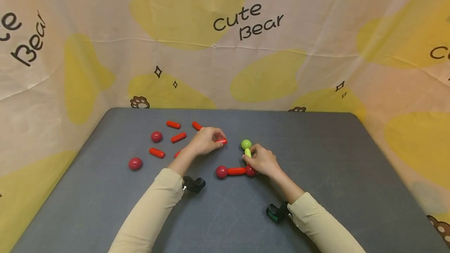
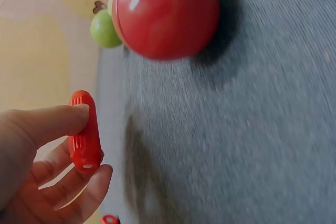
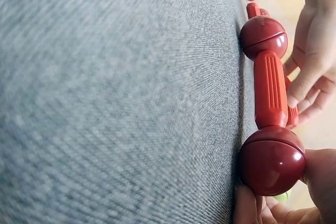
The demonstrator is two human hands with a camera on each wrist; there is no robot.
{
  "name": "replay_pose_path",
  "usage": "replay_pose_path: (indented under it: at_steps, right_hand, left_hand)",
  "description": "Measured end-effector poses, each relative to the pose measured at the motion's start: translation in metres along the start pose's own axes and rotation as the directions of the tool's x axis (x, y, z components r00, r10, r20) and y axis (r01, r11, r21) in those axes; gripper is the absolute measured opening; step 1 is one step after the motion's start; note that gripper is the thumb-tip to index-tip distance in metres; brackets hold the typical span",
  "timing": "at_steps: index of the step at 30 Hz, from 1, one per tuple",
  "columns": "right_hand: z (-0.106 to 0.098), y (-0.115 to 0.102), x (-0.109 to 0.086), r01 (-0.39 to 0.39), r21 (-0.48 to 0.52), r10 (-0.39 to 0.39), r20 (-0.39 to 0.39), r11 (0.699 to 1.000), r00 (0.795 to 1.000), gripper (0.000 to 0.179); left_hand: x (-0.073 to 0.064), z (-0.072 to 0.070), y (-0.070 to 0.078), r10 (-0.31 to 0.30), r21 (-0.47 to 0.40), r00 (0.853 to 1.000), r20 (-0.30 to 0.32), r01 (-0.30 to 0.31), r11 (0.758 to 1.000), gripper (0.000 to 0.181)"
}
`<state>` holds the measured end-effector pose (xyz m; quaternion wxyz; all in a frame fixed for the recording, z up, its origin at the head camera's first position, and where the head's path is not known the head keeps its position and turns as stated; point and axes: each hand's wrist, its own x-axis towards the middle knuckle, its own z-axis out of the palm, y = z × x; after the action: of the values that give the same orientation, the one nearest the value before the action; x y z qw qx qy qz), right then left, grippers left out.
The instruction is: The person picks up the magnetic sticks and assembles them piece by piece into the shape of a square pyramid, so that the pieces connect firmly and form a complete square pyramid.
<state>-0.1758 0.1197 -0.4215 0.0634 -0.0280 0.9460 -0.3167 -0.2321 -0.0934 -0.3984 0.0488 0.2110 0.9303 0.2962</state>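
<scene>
My left hand (image 1: 207, 140) pinches a ribbed red rod (image 2: 84, 132) between thumb and fingers, above the table. My right hand (image 1: 264, 161) grips a yellow-green rod (image 1: 248, 153) just behind the joined red pieces. A green ball (image 1: 246, 144) sits at the far end of that rod. At its near end is a dark red ball (image 3: 272, 162), with my right thumb and fingers right at it. From this ball a red rod (image 1: 236, 171) runs left to another red ball (image 1: 221, 172), all three in one line along the table.
On the grey table (image 1: 337, 190), loose red rods lie to the left, among them one rod (image 1: 178, 137) beside my left forearm. Two loose red balls, a farther one (image 1: 156, 136) and a nearer one (image 1: 135, 163), stand there too. A printed curtain (image 1: 197, 61) hangs behind the table.
</scene>
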Motion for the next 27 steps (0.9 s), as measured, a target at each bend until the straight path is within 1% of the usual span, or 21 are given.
replay_pose_path:
  at_steps: [4, 6, 8, 11, 13, 20, 24, 27]
  right_hand:
    - [0.000, 0.000, 0.000, 0.000, -0.008, 0.000, -0.004, 1.000, 1.000, 0.035]
    - [0.000, 0.000, 0.000, 0.000, -0.009, 0.000, -0.005, 1.000, 1.000, 0.034]
    - [0.000, 0.001, 0.000, 0.002, -0.009, -0.002, -0.006, 1.000, 1.000, 0.034]
    - [0.000, 0.001, 0.000, 0.004, -0.009, -0.004, -0.008, 1.000, 1.000, 0.033]
    - [0.000, 0.001, 0.000, 0.006, -0.010, -0.006, -0.011, 1.000, 1.000, 0.033]
    - [0.000, 0.001, 0.001, 0.013, -0.020, -0.013, -0.011, 1.000, 1.000, 0.034]
    - [0.001, 0.000, 0.001, 0.011, -0.018, -0.011, -0.006, 1.000, 1.000, 0.034]
    - [0.001, 0.000, 0.001, 0.009, -0.017, -0.009, -0.004, 1.000, 1.000, 0.034]
  left_hand:
    - [0.004, 0.003, 0.009, 0.019, 0.008, 1.000, 0.005, -0.019, 1.000, 0.015]
    - [0.006, 0.005, 0.013, 0.008, 0.008, 1.000, 0.010, -0.008, 1.000, 0.014]
    - [0.007, 0.008, 0.016, -0.009, 0.022, 1.000, 0.017, 0.008, 1.000, 0.014]
    - [0.010, 0.012, 0.019, -0.019, 0.051, 1.000, 0.023, 0.017, 0.999, 0.014]
    - [0.012, 0.015, 0.021, -0.017, 0.065, 1.000, 0.026, 0.015, 0.998, 0.014]
    - [0.018, 0.022, 0.026, -0.002, 0.072, 0.999, 0.051, -0.001, 0.997, 0.014]
    - [0.021, 0.027, 0.026, 0.022, 0.081, 0.999, 0.043, -0.026, 0.996, 0.012]
    - [0.021, 0.028, 0.027, 0.028, 0.076, 0.999, 0.040, -0.031, 0.997, 0.012]
